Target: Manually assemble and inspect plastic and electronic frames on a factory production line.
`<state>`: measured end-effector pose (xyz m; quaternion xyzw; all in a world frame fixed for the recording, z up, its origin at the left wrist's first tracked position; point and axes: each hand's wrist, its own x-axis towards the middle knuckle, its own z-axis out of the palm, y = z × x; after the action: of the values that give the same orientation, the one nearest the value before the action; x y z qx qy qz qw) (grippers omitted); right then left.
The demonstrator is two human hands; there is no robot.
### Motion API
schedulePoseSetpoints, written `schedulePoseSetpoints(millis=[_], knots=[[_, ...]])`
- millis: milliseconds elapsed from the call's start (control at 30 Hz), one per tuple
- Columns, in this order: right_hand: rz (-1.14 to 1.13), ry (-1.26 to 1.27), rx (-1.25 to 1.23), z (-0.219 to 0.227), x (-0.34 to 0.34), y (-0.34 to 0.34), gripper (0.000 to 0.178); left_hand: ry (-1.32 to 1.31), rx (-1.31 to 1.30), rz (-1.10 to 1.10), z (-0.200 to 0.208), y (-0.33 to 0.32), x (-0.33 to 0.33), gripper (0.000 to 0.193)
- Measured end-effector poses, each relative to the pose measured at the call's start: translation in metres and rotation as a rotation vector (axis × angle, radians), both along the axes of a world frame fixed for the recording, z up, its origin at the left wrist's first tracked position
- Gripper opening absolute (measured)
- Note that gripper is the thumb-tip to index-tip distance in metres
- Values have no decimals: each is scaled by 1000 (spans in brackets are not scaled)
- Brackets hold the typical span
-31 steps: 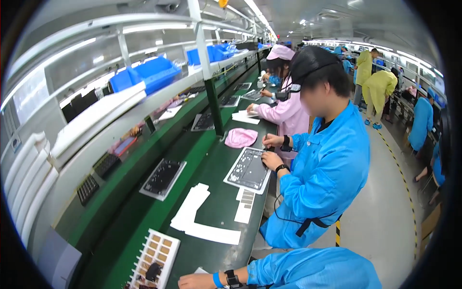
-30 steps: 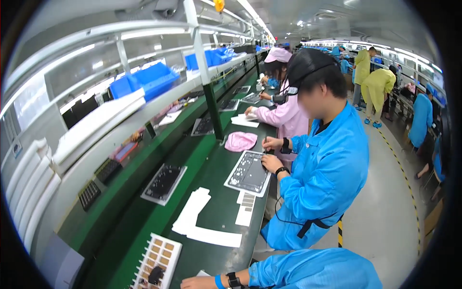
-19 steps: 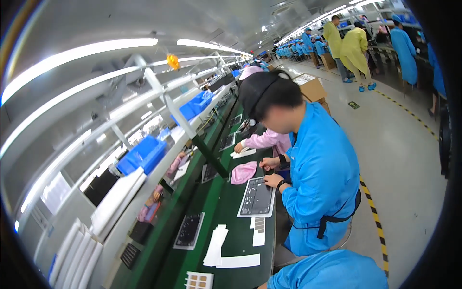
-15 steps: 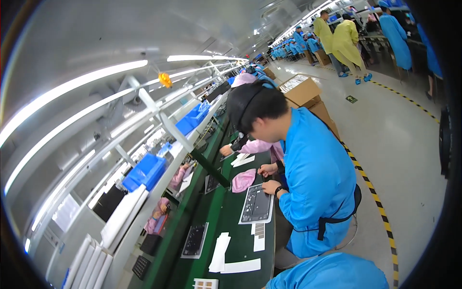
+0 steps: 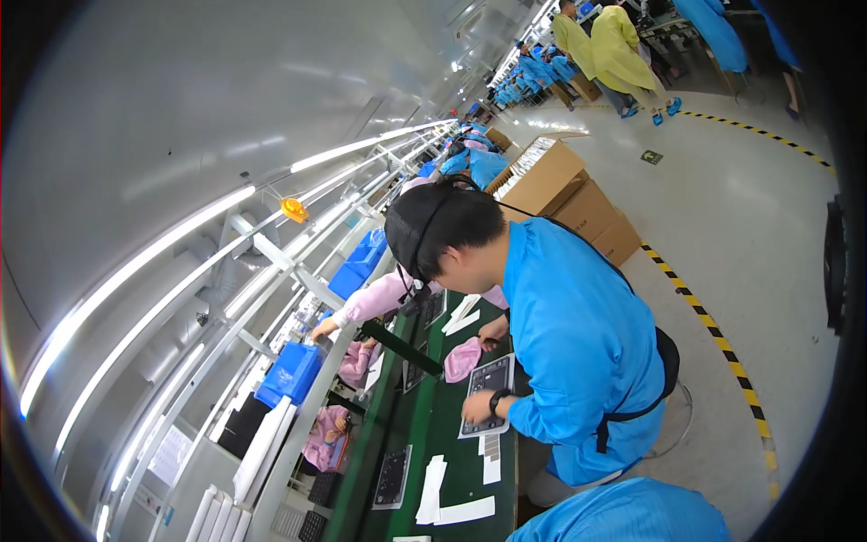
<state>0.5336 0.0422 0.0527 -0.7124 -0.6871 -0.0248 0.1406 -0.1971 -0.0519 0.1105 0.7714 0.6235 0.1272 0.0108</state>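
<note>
Neither of my hands shows in the head view; a blue garment [image 5: 623, 513] fills part of the lower edge. Nearest on the green bench lie white paper strips [image 5: 466, 510] and a dark flat panel with a pale border [image 5: 392, 476]. Beyond them, a co-worker in a blue smock [image 5: 582, 316] leans over another dark panel [image 5: 493, 376]. One of the co-worker's hands [image 5: 477, 408] rests at its near end. The other hand [image 5: 493, 332] is beside a pink cloth [image 5: 462, 360].
A green post [image 5: 403, 347] rises between bench and shelf. Blue bins [image 5: 289, 372] stand on the shelf at left. Cardboard boxes [image 5: 578, 194] are stacked behind the co-worker. Striped floor tape [image 5: 713, 330] curves along the aisle, where people in yellow gowns [image 5: 623, 50] stand.
The whole view has shifted and tilted. The co-worker's near hand has moved to the panel's near end. A pink-sleeved arm farther along now reaches left toward the shelf.
</note>
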Motion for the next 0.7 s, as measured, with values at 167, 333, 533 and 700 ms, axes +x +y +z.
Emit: schedulePoseSetpoints(millis=[167, 333, 533, 700], knots=[[779, 315, 204, -60, -308, -23, 29, -85, 136, 14, 38, -26, 52, 40], [1225, 521, 317, -69, -380, -42, 32, -155, 247, -7, 75, -45, 100, 37], [1215, 559, 359, -65, -381, -54, 32, -252, 354, 12, 101, -76, 136, 34], [1255, 557, 285, -42, -368, -73, 22, -350, 414, 166, 84, -110, 127, 32]])
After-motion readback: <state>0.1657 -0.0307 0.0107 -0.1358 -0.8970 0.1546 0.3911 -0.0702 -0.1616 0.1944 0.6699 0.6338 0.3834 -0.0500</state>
